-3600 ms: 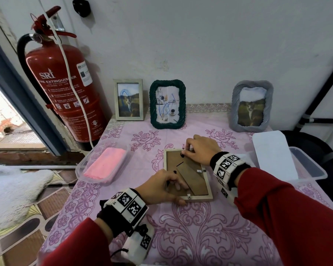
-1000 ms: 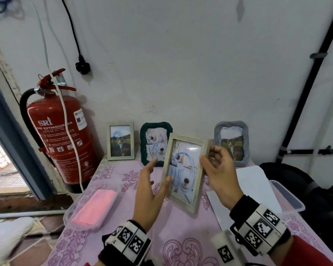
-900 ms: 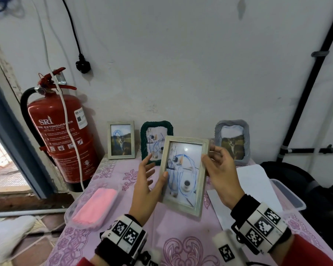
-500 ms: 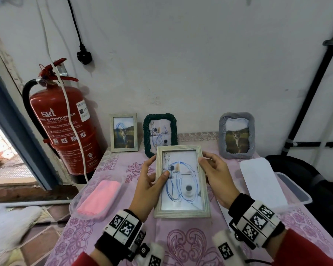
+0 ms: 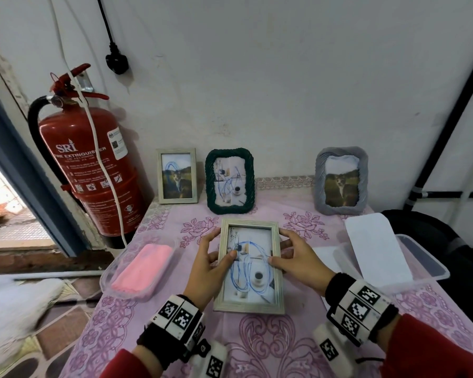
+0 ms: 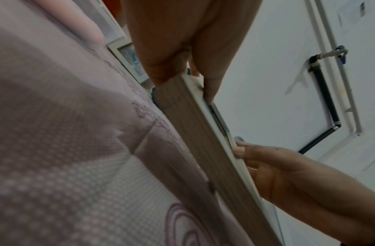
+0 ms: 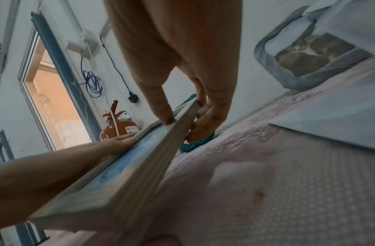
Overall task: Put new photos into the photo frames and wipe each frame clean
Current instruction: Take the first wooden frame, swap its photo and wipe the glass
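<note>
A light wooden photo frame [image 5: 250, 266] with a blue-scribbled photo faces up, held at a tilt low over the pink tablecloth [image 5: 271, 347]. My left hand [image 5: 217, 249] grips its left edge, thumb on the glass and fingers behind. On the opposite edge, my right hand [image 5: 280, 246] holds it the same way. The left wrist view shows the frame's side [image 6: 193, 133] pinched by my left hand [image 6: 182, 71]; the right wrist view shows my right hand [image 7: 178, 114] clamping the frame [image 7: 140, 166]. A pink cloth [image 5: 142, 268] lies in a clear tray at the left.
Three frames stand against the wall: a small wooden one [image 5: 176, 175], a green one [image 5: 230, 181] and a grey one [image 5: 341, 181]. A clear container [image 5: 421, 266] with white sheets [image 5: 374, 249] sits at the right. A red fire extinguisher [image 5: 93, 170] stands left of the table.
The frame lay face down on the table, then both hands lifted it upright with the photo facing me. It has since come down lower and flatter over the table.
</note>
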